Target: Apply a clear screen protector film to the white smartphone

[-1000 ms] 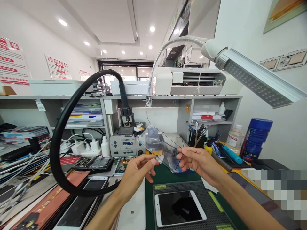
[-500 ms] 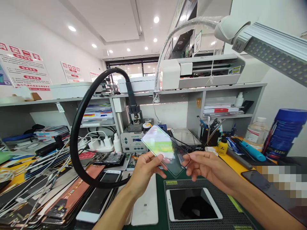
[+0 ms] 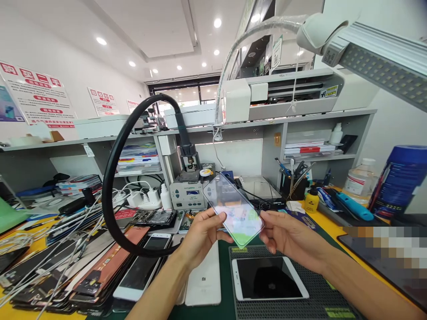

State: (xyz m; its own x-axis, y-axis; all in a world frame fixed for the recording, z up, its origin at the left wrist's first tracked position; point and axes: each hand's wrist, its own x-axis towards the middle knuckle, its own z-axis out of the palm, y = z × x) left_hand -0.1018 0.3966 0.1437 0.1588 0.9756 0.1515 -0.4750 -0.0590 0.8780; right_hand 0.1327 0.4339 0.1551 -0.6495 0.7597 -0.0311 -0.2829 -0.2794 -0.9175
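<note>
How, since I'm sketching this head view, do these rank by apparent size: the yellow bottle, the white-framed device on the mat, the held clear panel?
1. White-framed device
2. Clear panel, which is held at a slant
3. Yellow bottle
Apparent size only; true sizes may differ.

Panel btwn L hand & R hand; phone on mat, parts pile to L.
</note>
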